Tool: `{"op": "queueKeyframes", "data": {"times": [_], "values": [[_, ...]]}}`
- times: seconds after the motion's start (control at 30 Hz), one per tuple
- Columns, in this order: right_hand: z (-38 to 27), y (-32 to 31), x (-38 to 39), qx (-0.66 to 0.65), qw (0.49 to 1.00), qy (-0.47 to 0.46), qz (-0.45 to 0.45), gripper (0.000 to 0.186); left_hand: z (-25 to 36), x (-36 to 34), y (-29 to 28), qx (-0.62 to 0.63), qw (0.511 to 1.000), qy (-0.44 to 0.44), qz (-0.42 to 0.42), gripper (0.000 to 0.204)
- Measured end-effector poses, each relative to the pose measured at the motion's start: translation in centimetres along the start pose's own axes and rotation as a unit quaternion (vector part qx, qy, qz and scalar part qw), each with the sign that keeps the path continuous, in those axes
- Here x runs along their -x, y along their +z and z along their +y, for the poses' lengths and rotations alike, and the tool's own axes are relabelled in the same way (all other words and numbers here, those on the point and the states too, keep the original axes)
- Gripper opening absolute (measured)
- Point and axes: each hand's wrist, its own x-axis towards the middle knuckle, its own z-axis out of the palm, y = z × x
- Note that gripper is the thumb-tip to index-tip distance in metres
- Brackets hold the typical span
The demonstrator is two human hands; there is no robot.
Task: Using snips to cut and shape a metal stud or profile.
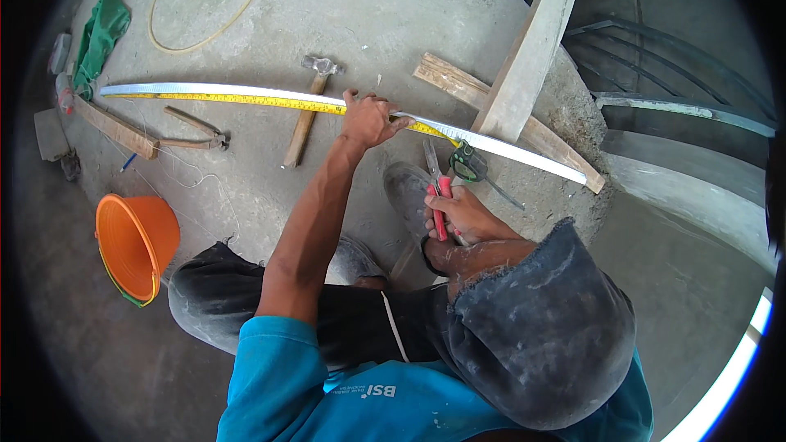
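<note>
The right hand grips red-handled snips, blades pointing away. Just beyond them sits a tape measure; the left hand is closed over its yellow blade and the long silver strip, which crosses a hammer. Farther off, a yellowish hose loops on the concrete floor

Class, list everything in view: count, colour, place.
Metal strip: one, silver, across middle
Tape measure: one, yellow and green, along strip
Snips: one, red-handled, centre
Hammer: one, brown-handled, under strip
Pincers: one, brown, left of hammer
Bucket: one, orange, left
Cloth: one, green, upper left
Hose loop: one, cream, top
Boards: three, brown and grey, both sides
Bars: several, grey, upper right
Shoes: two, grey, centre
Shirt: one, blue, bottom
Left hand: one, bare, on strip
Right hand: one, bare, holding snips
</note>
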Motion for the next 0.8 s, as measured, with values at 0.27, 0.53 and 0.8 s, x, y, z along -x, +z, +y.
{"op": "queueKeyframes", "data": {"times": [0.27, 0.53, 0.8], "values": [[0.9, 0.3, -2.4, -0.015, 0.998, -0.02, 0.052, 0.026, 0.4, -0.3, 0.4, 0.007, 1.0, 0.004, 0.018, 0.053], [0.6, 1.3, -1.9, 0.006, 0.998, -0.019, 0.063, 0.026, -0.2, -0.1, 0.5, 0.003, 1.0, -0.017, -0.001, 0.052], [1.1, 1.4, -2.7, -0.004, 0.995, -0.038, 0.092, 0.025, 0.4, -0.3, 0.3, 0.004, 1.0, -0.014, 0.003, 0.052]]}}
